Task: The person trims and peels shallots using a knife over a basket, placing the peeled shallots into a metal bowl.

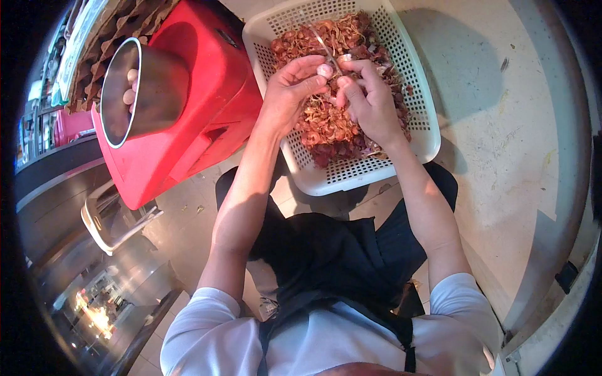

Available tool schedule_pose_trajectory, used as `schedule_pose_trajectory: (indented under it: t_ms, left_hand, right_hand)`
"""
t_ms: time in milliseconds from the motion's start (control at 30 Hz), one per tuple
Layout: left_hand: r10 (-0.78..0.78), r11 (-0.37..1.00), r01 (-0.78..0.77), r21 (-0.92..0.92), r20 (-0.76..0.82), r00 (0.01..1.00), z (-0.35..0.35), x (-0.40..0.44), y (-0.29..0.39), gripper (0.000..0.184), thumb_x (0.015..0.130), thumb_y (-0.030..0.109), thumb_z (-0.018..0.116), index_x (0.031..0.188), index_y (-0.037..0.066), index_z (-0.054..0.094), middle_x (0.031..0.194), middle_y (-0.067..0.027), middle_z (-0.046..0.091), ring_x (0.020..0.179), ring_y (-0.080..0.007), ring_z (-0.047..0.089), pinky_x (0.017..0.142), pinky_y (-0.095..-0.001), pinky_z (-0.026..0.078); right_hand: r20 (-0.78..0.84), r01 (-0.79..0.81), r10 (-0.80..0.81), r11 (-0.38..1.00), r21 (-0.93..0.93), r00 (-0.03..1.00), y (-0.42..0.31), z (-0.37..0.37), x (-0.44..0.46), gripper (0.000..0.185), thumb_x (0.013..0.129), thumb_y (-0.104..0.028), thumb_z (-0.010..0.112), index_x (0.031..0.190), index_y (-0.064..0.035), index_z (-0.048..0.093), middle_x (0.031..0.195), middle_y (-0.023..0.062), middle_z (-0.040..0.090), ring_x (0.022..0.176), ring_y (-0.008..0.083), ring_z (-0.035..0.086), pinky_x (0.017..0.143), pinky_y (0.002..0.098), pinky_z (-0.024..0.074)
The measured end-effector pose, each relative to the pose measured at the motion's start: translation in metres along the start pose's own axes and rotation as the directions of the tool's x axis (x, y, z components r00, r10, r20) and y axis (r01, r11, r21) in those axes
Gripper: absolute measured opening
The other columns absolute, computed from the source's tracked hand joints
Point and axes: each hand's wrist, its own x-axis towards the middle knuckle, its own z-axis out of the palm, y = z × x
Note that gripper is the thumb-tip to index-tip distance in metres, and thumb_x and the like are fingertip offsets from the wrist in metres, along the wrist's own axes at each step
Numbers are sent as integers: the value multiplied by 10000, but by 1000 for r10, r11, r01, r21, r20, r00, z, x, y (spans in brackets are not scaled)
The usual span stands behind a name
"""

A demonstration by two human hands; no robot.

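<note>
A white perforated basket (421,103) holds a heap of reddish-brown, shrivelled pieces (329,125). Over the heap, my left hand (295,91) pinches a small pale, roundish piece (325,70) between thumb and fingers. Close on its right, my right hand (370,100) has thumb and fingers drawn together on a thin whitish strand (321,39) that sticks up toward the basket's far side. The fingertips of both hands nearly meet. What exactly lies between the right fingertips is too small to make out.
Left of the basket, a red plastic stool or container (216,94) bears a metal pot (160,91) with several round, light-brown items inside. Brown egg trays (103,53) stand behind the pot. A pale chair-like frame (100,216) is at the left. A wall (514,125) rises at the right.
</note>
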Motion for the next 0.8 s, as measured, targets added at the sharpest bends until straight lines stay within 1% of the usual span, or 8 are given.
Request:
schedule_pose_trajectory:
  t_ms: [100, 200, 300, 333, 433, 633, 733, 800]
  left_hand:
    - [-6, 1000, 6, 15, -6, 1000, 0, -1, 2, 322, 894, 29, 632, 1210, 2, 577, 1078, -77, 660, 973, -153, 637, 820, -271, 539]
    - [-15, 1000, 15, 16, -17, 1000, 2, -1, 2, 310, 893, 23, 631, 1198, -3, 579, 1071, -78, 659, 953, -150, 634, 807, -273, 533]
    - [-1, 1000, 1, -5, 34, 999, -2, 1, -1, 296, 891, 14, 631, 1182, -10, 581, 1067, -84, 658, 935, -153, 630, 807, -283, 528]
    - [2, 1000, -2, -16, 28, 1000, -1, 1, 0, 288, 889, 11, 631, 1172, -12, 584, 1067, -87, 658, 930, -154, 630, 808, -284, 527]
    - [10, 999, -10, -36, 14, 1000, 2, -1, 0, 267, 885, 3, 633, 1148, -15, 592, 1066, -95, 657, 921, -157, 629, 813, -287, 525]
    - [27, 1000, -27, -10, 5, 1000, 0, -1, -1, 249, 875, -6, 642, 1122, -13, 603, 1025, -93, 662, 909, -159, 639, 815, -293, 531]
    - [40, 999, -40, 7, 23, 999, -2, -1, -2, 250, 873, -12, 641, 1120, -9, 604, 996, -89, 662, 899, -162, 645, 815, -301, 540]
    - [40, 999, -40, 1, 13, 999, 0, 0, -3, 250, 872, -16, 640, 1119, -6, 603, 981, -87, 660, 891, -163, 648, 815, -303, 545]
  right_hand:
    - [-39, -39, 41, 998, 40, 998, -2, -2, 1, 264, 959, -156, 555, 1177, -22, 488, 701, 59, 629, 620, 106, 603, 556, 256, 479]
    - [-8, 25, -24, 997, 75, 1000, 0, 2, 0, 295, 955, -157, 556, 1203, -20, 476, 663, 55, 622, 595, 102, 601, 548, 255, 475]
    - [76, 42, -39, 999, -31, 996, -7, 4, -3, 325, 947, -149, 560, 1231, -22, 463, 657, 55, 629, 574, 101, 598, 544, 258, 475]
    - [77, 68, -67, 998, -9, 995, 2, 7, -2, 343, 943, -142, 562, 1248, -31, 452, 644, 56, 631, 568, 105, 603, 539, 265, 476]
    - [75, 83, -81, 996, -32, 994, 2, 7, -3, 345, 941, -140, 562, 1250, -36, 450, 640, 69, 630, 575, 111, 614, 527, 276, 475]
    - [53, 88, -84, 993, -82, 995, 5, 9, -4, 249, 950, -126, 545, 1179, -48, 483, 630, 64, 617, 569, 133, 622, 514, 292, 472]
    - [-12, 151, -153, 982, -116, 988, 6, 11, -2, 195, 958, -127, 537, 1134, -48, 506, 640, 62, 614, 566, 137, 616, 517, 297, 472]
    - [-12, 138, -139, 986, -91, 990, 5, 11, -2, 188, 961, -133, 537, 1122, -38, 516, 653, 62, 615, 571, 130, 610, 523, 293, 472]
